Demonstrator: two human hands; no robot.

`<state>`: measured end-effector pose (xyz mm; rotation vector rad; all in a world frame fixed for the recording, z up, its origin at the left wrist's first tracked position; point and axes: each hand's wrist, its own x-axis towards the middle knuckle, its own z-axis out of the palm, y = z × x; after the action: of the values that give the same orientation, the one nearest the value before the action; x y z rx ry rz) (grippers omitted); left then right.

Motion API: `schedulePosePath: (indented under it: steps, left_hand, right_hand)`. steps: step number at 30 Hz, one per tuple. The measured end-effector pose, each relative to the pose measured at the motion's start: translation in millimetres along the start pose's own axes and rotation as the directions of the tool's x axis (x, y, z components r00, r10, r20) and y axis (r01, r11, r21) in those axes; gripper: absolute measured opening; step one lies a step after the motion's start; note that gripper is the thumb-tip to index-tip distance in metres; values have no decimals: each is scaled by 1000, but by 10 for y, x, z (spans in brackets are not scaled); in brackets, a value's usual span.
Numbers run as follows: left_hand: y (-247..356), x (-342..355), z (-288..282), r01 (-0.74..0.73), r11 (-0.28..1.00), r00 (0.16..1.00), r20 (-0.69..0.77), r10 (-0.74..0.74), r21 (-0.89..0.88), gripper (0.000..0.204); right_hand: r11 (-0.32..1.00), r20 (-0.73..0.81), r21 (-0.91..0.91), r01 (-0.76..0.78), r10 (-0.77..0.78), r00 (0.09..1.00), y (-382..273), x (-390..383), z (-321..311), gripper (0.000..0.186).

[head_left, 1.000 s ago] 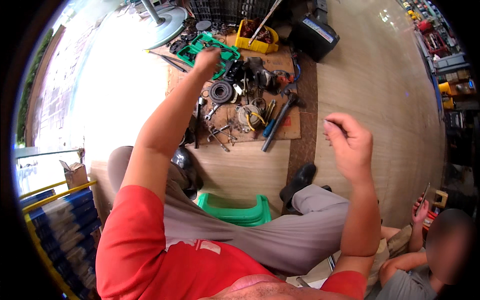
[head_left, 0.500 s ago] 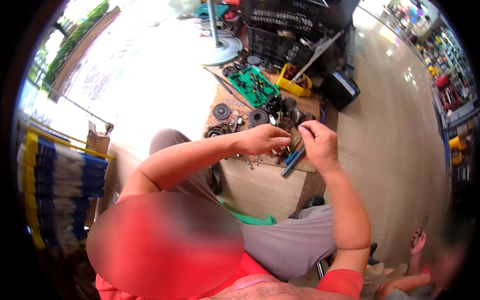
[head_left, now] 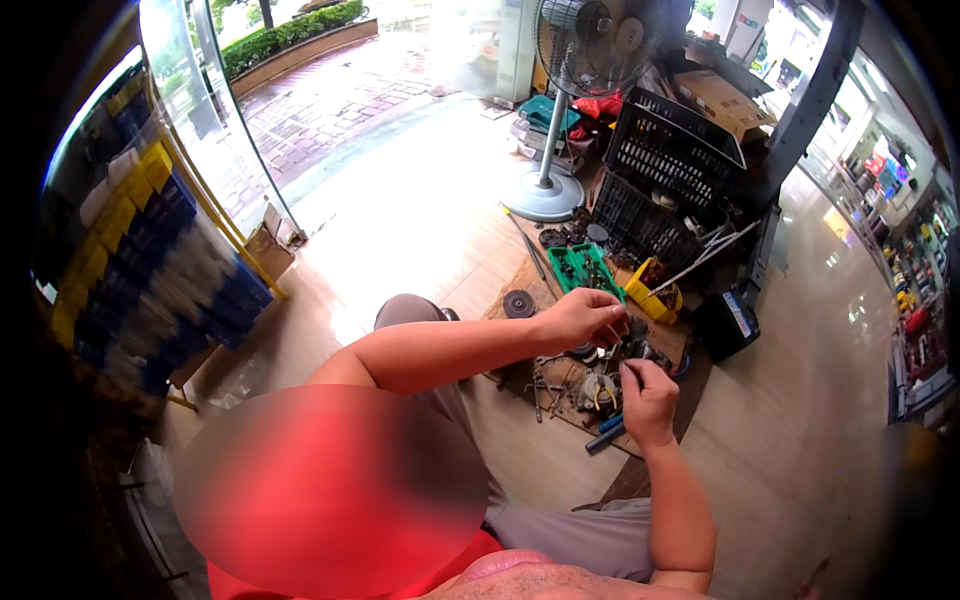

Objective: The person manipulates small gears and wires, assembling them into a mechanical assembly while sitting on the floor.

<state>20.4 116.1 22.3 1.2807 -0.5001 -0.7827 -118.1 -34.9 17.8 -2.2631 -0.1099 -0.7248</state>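
My left hand reaches over the parts board, its thumb and fingertips pinched together. Anything in that pinch is too small to name. My right hand is nearer to me and a little to the right, fingers curled and thumb pressed against them; its contents are hidden. Between and below the hands sits a round metal machine part with wires. Close to the right hand lies a dark bar-shaped tool, with a blue handle beside it. A black grooved wheel lies left of my left hand.
Beyond the hands are an open green tool case and a yellow bin. Stacked black crates, a standing fan and a black box-shaped battery stand around the wooden board. A yellow-and-blue rack is at left.
My view has tilted up and turned, so the scene sits lower and further right. The hands have moved apart, the left now farther out than the right.
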Motion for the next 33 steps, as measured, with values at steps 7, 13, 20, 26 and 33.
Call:
schedulePosePath:
  steps: [7, 13, 20, 26, 33]
  left_hand:
    - [-292, 469, -123, 131, 962, 991, 49, -123, -239, 29]
    - [-403, 614, -149, 150, 898, 989, 48, -143, -414, 28]
    - [-513, 772, -306, 57, 975, 987, -134, -88, -217, 31]
    - [-630, 634, -100, -231, 871, 963, -25, 268, 433, 20]
    - [-670, 578, 30, -376, 807, 917, 60, 394, 456, 21]
  right_hand:
    - [953, 79, 13, -303, 301, 950, 294, -20, -36, 9]
    - [887, 220, 53, -459, 438, 872, 586, -76, -81, 10]
    - [866, 401, -237, -440, 500, 768, 860, 282, -310, 27]
    - [641, 217, 339, -688, 659, 721, 726, 384, -194, 38]
    - [320, 358, 718, -619, 593, 721, 663, 198, 394, 31]
